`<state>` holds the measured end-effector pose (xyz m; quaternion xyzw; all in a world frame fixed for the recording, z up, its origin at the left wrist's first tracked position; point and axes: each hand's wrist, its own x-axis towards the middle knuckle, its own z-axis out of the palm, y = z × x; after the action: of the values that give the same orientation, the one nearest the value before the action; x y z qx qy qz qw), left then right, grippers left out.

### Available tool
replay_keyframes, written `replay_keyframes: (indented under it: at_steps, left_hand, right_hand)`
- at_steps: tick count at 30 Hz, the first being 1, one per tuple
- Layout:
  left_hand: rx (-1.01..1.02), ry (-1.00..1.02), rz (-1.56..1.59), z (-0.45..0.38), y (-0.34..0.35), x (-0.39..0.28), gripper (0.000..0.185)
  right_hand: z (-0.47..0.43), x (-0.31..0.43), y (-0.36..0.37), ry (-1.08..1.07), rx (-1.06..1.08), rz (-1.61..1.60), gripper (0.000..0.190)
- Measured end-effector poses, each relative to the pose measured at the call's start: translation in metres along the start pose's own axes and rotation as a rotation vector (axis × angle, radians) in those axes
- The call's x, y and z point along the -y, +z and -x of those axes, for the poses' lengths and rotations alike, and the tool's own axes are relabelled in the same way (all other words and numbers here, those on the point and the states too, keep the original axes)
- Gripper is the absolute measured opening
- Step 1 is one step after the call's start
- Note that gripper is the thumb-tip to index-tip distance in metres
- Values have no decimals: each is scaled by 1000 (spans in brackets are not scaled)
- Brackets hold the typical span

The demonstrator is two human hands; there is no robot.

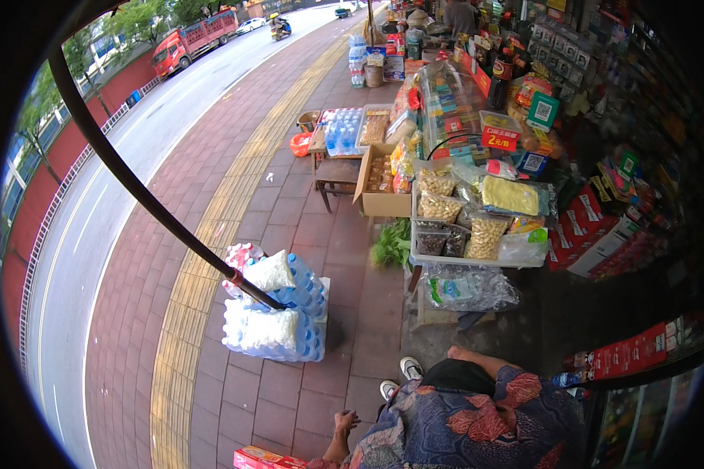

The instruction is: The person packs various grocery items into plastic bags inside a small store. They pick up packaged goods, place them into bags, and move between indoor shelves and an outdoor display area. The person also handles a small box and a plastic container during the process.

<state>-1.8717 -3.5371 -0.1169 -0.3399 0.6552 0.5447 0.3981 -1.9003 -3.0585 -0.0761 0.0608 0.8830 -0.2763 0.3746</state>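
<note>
My left hand [346, 420] hangs over the brick-tiled pavement [314, 404], its fingers loosely curled. Whether anything small is inside it is not clear. Below it, at the bottom edge, lies a red and orange carton [267, 458]. My right hand [461, 353] is by the dark cloth over my lap [460, 375], and its fingers are too indistinct to read. I wear a patterned shirt [446, 422] and white shoes [411, 368]. Ahead stands a white plastic tray [480, 261] with bags of peanuts [488, 234] and dark dried goods [431, 242].
Shrink-wrapped water bottles [270, 337], topped with white bags [270, 269], surround a dark slanting pole [152, 202]. A cardboard box [387, 205] and a wooden stool [335, 171] stand farther off. Green leaves [392, 243] lie beside the tray. Red cartons [581, 225] are stacked right.
</note>
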Motion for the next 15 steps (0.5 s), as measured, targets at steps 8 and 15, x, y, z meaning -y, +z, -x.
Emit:
replay_keyframes:
  at_steps: [8, 15]
  left_hand:
    - [-1, 5, 13, 4, -6, 4, 33]
    - [25, 3, -5, 2, -3, -4, 34]
  right_hand:
    - [0, 8, 1, -4, 25, 29, 26]
    - [-36, -50, 38, -106, -53, -3, 27]
